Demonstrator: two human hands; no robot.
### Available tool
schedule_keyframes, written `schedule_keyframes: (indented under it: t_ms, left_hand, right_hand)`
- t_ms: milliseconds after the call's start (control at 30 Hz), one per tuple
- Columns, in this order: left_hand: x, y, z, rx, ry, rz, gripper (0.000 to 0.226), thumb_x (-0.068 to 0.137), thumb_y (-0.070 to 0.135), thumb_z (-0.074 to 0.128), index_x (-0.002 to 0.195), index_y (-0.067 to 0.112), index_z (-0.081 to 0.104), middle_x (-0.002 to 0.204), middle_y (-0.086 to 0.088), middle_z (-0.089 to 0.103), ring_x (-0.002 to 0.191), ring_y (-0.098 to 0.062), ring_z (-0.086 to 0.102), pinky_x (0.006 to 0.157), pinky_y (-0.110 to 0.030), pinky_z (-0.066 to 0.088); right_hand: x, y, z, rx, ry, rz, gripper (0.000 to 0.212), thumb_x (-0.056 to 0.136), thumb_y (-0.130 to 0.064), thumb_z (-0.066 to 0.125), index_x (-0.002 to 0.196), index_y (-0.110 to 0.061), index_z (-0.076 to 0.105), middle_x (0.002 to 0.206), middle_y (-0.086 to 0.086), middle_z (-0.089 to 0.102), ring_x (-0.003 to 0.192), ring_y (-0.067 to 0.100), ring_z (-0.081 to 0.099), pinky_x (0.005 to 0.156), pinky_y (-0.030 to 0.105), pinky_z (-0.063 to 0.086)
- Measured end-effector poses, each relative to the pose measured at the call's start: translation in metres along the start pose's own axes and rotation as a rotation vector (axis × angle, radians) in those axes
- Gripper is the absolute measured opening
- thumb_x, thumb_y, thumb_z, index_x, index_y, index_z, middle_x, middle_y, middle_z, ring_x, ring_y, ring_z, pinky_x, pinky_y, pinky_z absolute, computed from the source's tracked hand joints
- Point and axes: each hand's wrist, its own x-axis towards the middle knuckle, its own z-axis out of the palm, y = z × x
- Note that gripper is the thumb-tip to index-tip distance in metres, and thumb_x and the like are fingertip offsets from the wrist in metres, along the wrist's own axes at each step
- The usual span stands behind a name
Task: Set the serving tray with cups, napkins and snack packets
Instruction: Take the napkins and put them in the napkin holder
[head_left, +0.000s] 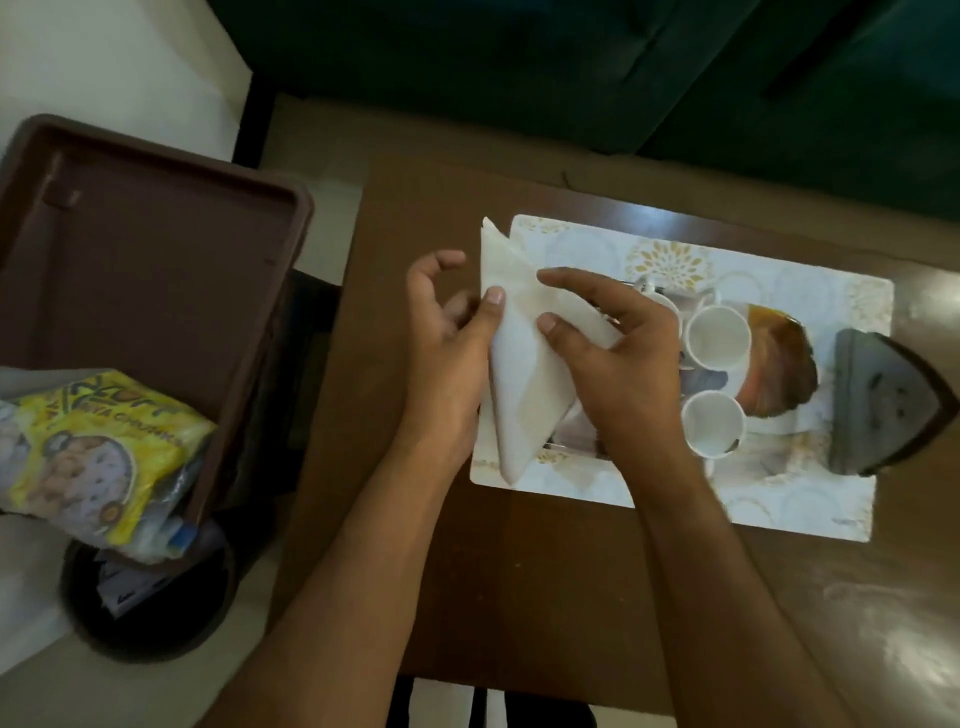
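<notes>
A white napkin (519, 364), folded into a long triangle, is held over the left end of the patterned serving tray (810, 499). My left hand (447, 338) pinches its left edge with the thumb on top. My right hand (613, 353) holds its right side, thumb and forefinger on the paper. Two white cups (719, 338) (711, 423) stand on the tray just right of my right hand. A yellow snack packet (98, 447) lies in the near corner of a brown plastic tray (156, 249) at the left.
A dark triangular holder (883, 405) sits at the tray's right end. The serving tray lies on a brown wooden table (519, 571). A dark round stool (150, 618) stands under the brown tray. A dark green sofa (571, 73) fills the back.
</notes>
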Motion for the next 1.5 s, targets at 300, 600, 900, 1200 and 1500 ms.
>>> schedule_keyframes:
  t_ms: [300,600,900,1200,1500]
  left_hand:
    - [-0.02,-0.053,0.072,0.094,-0.288,-0.04,0.052,0.094,-0.018,0.063,0.13,0.019,0.069,0.123,0.007,0.076,0.117,-0.015,0.072,0.086,-0.035,0.065]
    - [-0.03,-0.078,0.145,0.22,-0.411,-0.007,0.069,0.089,-0.026,0.061,0.137,0.023,0.064,0.137,0.006,0.067,0.123,-0.022,0.067,0.091,-0.032,0.063]
    - [-0.049,-0.099,0.207,0.326,-0.428,0.023,0.064,0.091,-0.018,0.068,0.145,0.015,0.057,0.146,-0.002,0.064,0.127,-0.023,0.068,0.101,-0.033,0.061]
    - [-0.056,-0.108,0.26,0.423,-0.395,0.035,0.057,0.094,-0.013,0.066,0.143,0.013,0.06,0.141,-0.003,0.068,0.131,-0.017,0.066,0.114,-0.043,0.055]
    - [-0.064,-0.12,0.296,0.552,-0.385,0.02,0.054,0.099,-0.005,0.065,0.148,0.015,0.056,0.145,-0.001,0.064,0.133,-0.014,0.062,0.113,-0.036,0.054]
  right_hand:
    - [0.002,0.039,-0.094,0.01,0.168,0.087,0.024,0.091,-0.001,0.074,0.107,-0.017,0.083,0.112,-0.008,0.078,0.115,0.006,0.069,0.101,0.042,0.059]
    - [-0.008,0.07,-0.17,0.011,0.176,0.166,0.036,0.083,-0.001,0.084,0.115,-0.017,0.081,0.118,0.007,0.075,0.114,0.022,0.07,0.094,0.048,0.061]
    - [-0.019,0.085,-0.219,-0.152,0.363,0.127,0.038,0.088,-0.003,0.079,0.123,-0.021,0.078,0.126,0.0,0.073,0.118,0.015,0.068,0.105,0.038,0.059]
    - [-0.017,0.088,-0.271,-0.365,0.521,-0.008,0.047,0.088,0.006,0.074,0.131,-0.013,0.073,0.12,0.007,0.072,0.11,0.013,0.064,0.091,0.003,0.049]
    - [-0.01,0.092,-0.297,-0.596,0.543,-0.017,0.049,0.088,0.009,0.066,0.134,-0.009,0.07,0.121,0.014,0.071,0.109,0.028,0.068,0.088,0.021,0.048]
